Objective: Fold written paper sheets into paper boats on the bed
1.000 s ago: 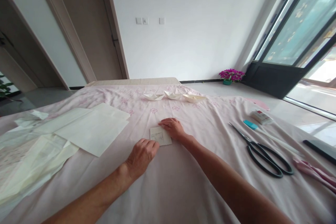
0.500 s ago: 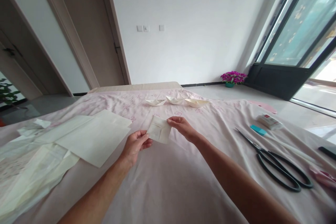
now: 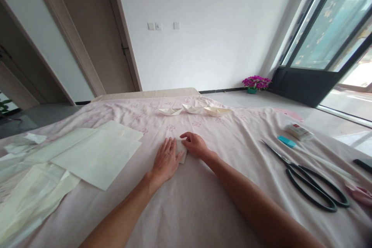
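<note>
A small folded piece of cream paper (image 3: 182,151) lies on the cloth between my hands, partly covered by them. My left hand (image 3: 167,159) rests flat over its left side, fingers stretched forward and thumb across the paper. At its upper right edge, my right hand (image 3: 197,145) has curled fingers, with thumb and forefinger at the paper's edge. Beyond the hands stand three folded paper boats: a white one (image 3: 170,112) on the left, another white one (image 3: 192,109) in the middle and a cream one (image 3: 217,112) on the right.
Loose paper sheets (image 3: 99,155) lie on the left, beside crumpled plastic wrapping (image 3: 37,201). To the right are black-handled scissors (image 3: 308,182), a blue-ended tool (image 3: 287,142) and a small white box (image 3: 299,131). A pinkish floral cloth (image 3: 186,213) covers the surface.
The folded paper has gone from being held up between both hands to lying on the cloth. My left hand has opened and flattened over it. The view has shifted slightly.
</note>
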Motion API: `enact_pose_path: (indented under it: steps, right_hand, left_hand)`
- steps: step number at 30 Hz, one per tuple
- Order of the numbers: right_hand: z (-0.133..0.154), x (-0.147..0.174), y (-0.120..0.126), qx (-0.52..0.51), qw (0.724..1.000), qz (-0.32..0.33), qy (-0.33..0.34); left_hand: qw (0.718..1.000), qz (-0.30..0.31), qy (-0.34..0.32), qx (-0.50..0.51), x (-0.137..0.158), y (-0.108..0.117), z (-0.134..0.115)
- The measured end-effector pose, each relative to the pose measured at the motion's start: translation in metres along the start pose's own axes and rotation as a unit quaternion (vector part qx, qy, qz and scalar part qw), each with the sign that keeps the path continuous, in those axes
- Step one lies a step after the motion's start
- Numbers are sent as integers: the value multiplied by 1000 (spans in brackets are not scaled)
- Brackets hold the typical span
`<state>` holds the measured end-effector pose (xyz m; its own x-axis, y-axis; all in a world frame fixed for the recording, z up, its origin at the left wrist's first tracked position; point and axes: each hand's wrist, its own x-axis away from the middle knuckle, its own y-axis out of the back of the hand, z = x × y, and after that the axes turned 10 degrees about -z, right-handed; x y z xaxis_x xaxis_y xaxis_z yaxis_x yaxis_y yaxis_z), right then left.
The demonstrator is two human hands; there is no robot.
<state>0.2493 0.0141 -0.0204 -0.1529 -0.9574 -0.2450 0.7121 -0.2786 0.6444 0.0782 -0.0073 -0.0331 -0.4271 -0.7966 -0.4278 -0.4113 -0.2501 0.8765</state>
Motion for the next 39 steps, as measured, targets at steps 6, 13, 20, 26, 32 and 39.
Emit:
enact_pose_path:
  steps: [6,13,20,26,32,39]
  right_hand:
    - [3,-9,13,-10,998,65,19]
    - [-2,9,26,-58,995,46,-63]
    - [17,56,26,-182,967,28,-178]
    - [12,58,40,8,997,67,28]
    - [-12,22,46,129,948,59,283]
    - [-21,3,38,81,941,93,314]
  left_hand:
    - [997,35,-6,-62,1,-13,-5]
    - [984,-105,-132,-58,-11,12,4]
    - [980,-39,-185,55,-6,12,27]
    - [979,-1,-173,111,2,3,50]
    - [971,10,-189,146,-10,3,70]
    - [970,-14,-182,162,-13,-2,74]
